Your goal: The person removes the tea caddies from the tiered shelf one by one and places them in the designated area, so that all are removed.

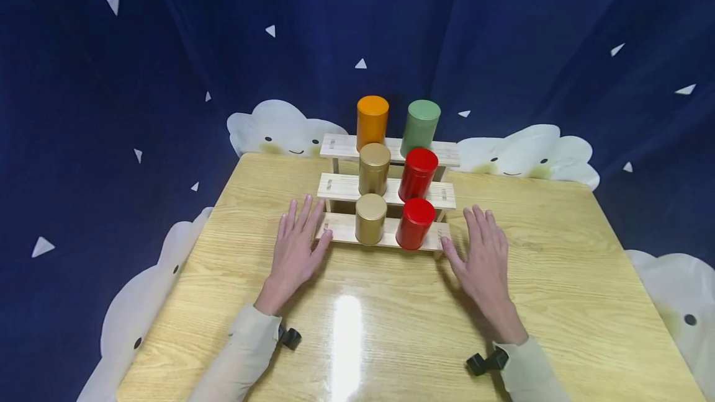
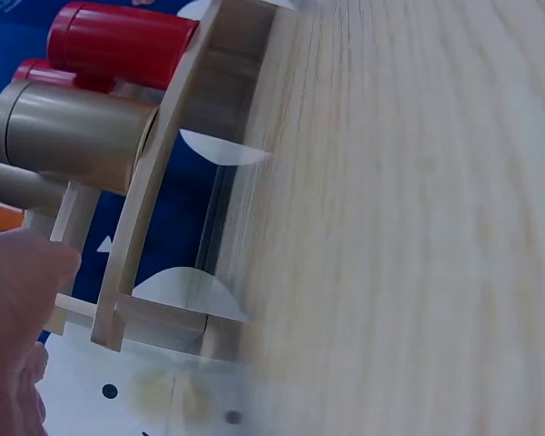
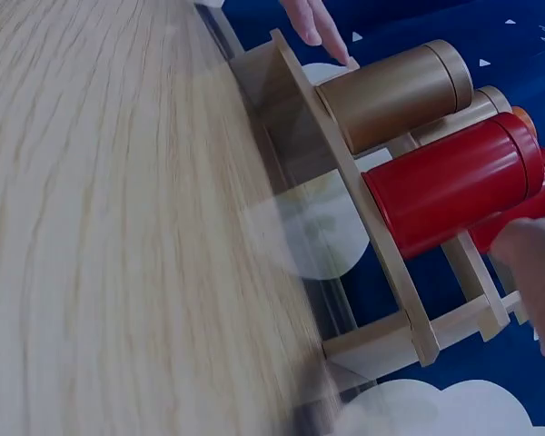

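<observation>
Btwn L hand [image 1: 293,254] and R hand [image 1: 485,263]: three-tier wooden rack [image 1: 444,195], upright on tabletop [image 1: 413,321]. On btm tier [image 1: 342,227], just inboard of L thumb [image 1: 322,247]: btm gold can [image 1: 370,222]. Just inboard of R thumb [image 1: 451,254]: btm red can [image 1: 414,226]. Fwd of both hands, on mid tier [image 1: 339,187]: mid gold can [image 1: 373,170], L side; mid red can [image 1: 417,176], R side. Farthest fwd of grip, on top tier [image 1: 339,145]: orange can [image 1: 372,121], L side; green can [image 1: 421,127], R side. All standing, w/ gap btwn neighbors on each tier.

Grip status: L released, fingers extended fwd, thumb angled in twd L end of btm tier. R likewise released, mirrored at R end. No can held in either. Thumb-to-rack contact: cannot tell from any view.

Step in hand (judged): flanking rack w/ both hands, prob. squaring its pos. or checking layout.

Next move (judged): for shifting rack, bring both thumbs and fingers against ends, push evenly, keep level; otherwise risk of tipping cans. For lifting a can, start w/ btm pair, nearest to grip and unobstructed from front. For top tier, reach over lower cans w/ wrist high to avoid knocks.
</observation>
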{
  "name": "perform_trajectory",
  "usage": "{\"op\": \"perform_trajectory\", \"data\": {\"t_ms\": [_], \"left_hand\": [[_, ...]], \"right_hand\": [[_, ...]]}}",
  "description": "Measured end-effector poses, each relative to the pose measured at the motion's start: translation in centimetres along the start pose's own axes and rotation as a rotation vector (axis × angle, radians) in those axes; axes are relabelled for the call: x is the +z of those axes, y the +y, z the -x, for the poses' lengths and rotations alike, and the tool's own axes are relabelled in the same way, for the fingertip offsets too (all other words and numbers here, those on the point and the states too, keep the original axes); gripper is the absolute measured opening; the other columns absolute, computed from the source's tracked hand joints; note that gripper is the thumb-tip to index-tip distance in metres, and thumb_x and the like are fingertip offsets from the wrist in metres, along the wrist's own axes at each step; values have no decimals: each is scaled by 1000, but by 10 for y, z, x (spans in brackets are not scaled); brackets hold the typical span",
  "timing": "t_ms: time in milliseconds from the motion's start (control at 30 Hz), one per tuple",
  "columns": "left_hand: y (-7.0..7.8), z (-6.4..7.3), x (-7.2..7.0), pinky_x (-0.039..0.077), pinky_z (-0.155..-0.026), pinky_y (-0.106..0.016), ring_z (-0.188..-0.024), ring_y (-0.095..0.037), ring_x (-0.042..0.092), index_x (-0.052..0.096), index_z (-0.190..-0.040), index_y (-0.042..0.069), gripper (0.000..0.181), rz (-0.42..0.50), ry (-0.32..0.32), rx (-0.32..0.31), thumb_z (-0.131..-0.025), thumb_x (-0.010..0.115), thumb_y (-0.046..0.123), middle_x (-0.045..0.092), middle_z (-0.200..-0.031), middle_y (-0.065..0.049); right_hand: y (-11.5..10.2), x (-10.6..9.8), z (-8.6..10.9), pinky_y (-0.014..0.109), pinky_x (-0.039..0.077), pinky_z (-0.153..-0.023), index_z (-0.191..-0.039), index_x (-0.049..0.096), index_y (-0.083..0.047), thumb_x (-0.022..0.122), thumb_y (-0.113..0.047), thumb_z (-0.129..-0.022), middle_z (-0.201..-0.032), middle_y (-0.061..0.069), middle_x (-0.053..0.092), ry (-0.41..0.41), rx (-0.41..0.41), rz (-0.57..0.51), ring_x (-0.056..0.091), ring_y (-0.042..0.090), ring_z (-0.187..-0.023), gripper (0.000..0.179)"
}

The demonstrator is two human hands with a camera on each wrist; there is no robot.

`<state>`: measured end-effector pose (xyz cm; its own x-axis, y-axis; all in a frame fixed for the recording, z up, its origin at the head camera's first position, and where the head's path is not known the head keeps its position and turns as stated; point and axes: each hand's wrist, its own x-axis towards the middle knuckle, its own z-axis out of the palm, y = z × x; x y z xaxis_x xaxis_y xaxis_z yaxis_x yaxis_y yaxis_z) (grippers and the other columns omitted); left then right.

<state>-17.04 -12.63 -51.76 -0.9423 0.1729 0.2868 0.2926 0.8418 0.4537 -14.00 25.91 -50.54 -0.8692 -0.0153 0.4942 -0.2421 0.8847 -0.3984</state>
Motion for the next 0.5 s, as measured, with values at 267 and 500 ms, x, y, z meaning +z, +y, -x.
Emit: {"op": "perform_trajectory", "data": {"t_ms": [267, 500], "left_hand": [[-1, -3, 1, 12, -132, -48, -161, -25, 11, 26, -165, 8, 74, 63, 0, -7, -109, 46, 51, 17, -173, -10], [-11, -11, 9, 25, -128, -54, -157, -34, 27, 35, -162, 4, 81, 283, -32, -27, -104, 54, 58, 29, -170, -13]], "right_hand": [[-13, 10, -6, 46, 39, -118, -143, 58, 1, 74, -15, -92, -144, 20, 61, 140, -88, -344, 54, 40, -135, 56], [-18, 17, -12, 17, 42, -111, -143, 58, 1, 82, 3, -85, -138, 19, 66, 29, -25, -602, 60, 38, -127, 63]]}}
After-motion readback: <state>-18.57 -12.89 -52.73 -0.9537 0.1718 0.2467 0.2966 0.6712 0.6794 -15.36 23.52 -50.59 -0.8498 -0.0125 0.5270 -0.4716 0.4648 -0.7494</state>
